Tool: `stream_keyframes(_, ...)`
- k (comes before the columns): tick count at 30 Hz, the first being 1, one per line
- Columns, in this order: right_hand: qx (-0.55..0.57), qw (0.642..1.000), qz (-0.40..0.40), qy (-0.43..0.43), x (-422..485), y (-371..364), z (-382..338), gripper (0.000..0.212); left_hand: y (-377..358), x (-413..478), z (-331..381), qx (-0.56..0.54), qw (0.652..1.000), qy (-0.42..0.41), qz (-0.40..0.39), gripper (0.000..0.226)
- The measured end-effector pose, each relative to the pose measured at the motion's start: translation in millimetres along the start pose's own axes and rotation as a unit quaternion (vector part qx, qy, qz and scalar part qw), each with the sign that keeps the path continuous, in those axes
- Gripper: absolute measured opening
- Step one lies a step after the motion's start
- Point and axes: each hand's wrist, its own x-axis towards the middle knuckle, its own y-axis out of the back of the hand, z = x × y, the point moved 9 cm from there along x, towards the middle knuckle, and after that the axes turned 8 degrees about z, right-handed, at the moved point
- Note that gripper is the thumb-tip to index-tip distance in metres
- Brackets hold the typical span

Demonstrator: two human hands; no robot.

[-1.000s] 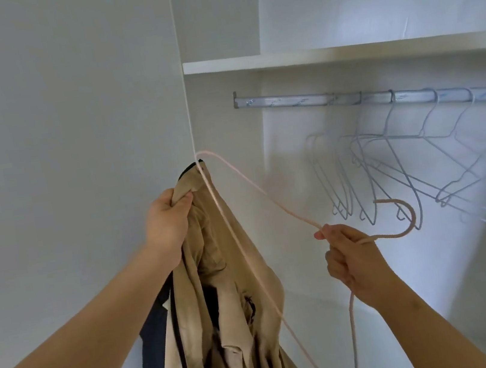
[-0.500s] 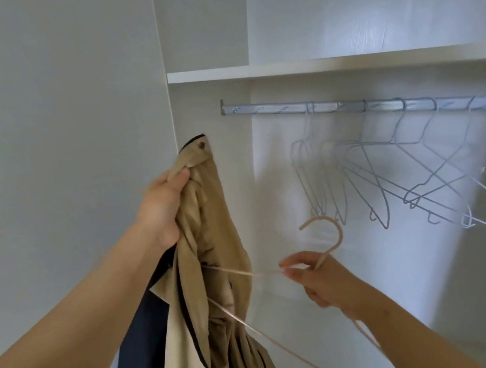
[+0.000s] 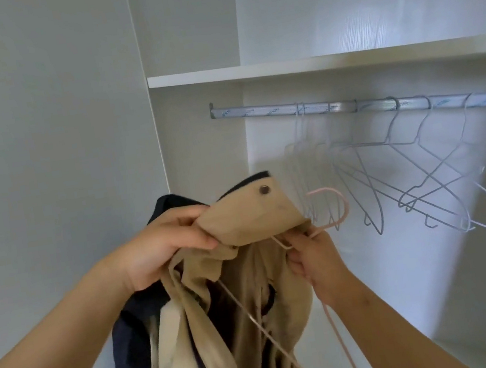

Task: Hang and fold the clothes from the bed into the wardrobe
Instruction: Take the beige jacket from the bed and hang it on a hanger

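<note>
A beige coat (image 3: pixel 256 323) with dark navy lining hangs bunched in front of the open wardrobe. My left hand (image 3: pixel 163 252) grips its collar flap, which carries a dark snap button. My right hand (image 3: pixel 312 255) holds the neck of a pink wire hanger (image 3: pixel 338 206) against the coat's upper edge. The hanger's hook points up to the right, and its arms run down through the coat's folds. Above right runs the metal rail (image 3: pixel 256 112) under a white shelf (image 3: pixel 327 61).
Several empty pale wire hangers (image 3: pixel 404 172) hang tilted on the rail right of my hands. The wardrobe's left side panel (image 3: pixel 206 157) stands just behind the coat. A plain white door or wall (image 3: pixel 47 150) fills the left.
My right hand has brought the pink hanger left into the coat's top. My left hand turned the collar flap over to the right, showing the snap button. The view dropped slightly.
</note>
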Motion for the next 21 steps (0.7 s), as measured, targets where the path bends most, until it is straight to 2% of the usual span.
stream_keyframes(1,0.004,1.0,0.002,0.018,2,3,-8,0.023,9,3,-3,0.073,0.996,-0.007,0.047,0.042)
stream_keyframes(2,0.004,0.999,-0.005,0.032,4,5,-14,0.024,22,6,-4,0.191,0.974,-0.03,0.121,0.045)
stream_keyframes(3,0.002,0.999,-0.015,0.039,4,4,-20,0.024,31,7,4,0.347,0.914,-0.069,0.197,0.053)
stream_keyframes(4,-0.004,0.999,-0.024,0.046,7,2,-25,0.024,30,5,14,0.485,0.83,-0.125,0.246,0.063)
stream_keyframes(5,-0.012,0.998,-0.034,0.052,8,-1,-30,0.023,22,5,20,0.576,0.753,-0.187,0.259,0.076)
stream_keyframes(6,-0.024,0.997,-0.043,0.06,10,-4,-33,0.024,11,8,21,0.628,0.702,-0.232,0.241,0.088)
stream_keyframes(7,-0.035,0.996,-0.052,0.068,10,-9,-38,0.025,1,13,19,0.661,0.676,-0.253,0.205,0.093)
stream_keyframes(8,-0.046,0.994,-0.061,0.077,10,-13,-41,0.028,-7,18,13,0.687,0.661,-0.251,0.166,0.089)
stream_keyframes(10,-0.051,0.991,-0.078,0.094,7,-18,-47,0.032,-12,31,3,0.697,0.672,-0.221,0.116,0.07)
stream_keyframes(13,-0.081,0.981,-0.047,0.167,2,-11,-62,0.028,-14,35,13,0.63,0.719,-0.256,0.146,0.047)
stream_keyframes(16,-0.113,0.957,0.036,0.265,-3,5,-88,0.016,-12,33,26,0.561,0.741,-0.305,0.207,0.033)
stream_keyframes(19,-0.067,0.928,0.143,0.337,-8,39,-107,0.026,3,39,32,0.488,0.784,-0.278,0.262,0.03)
stream_keyframes(21,-0.05,0.907,0.215,0.359,-15,63,-108,0.021,13,43,38,0.425,0.817,-0.268,0.283,0.028)
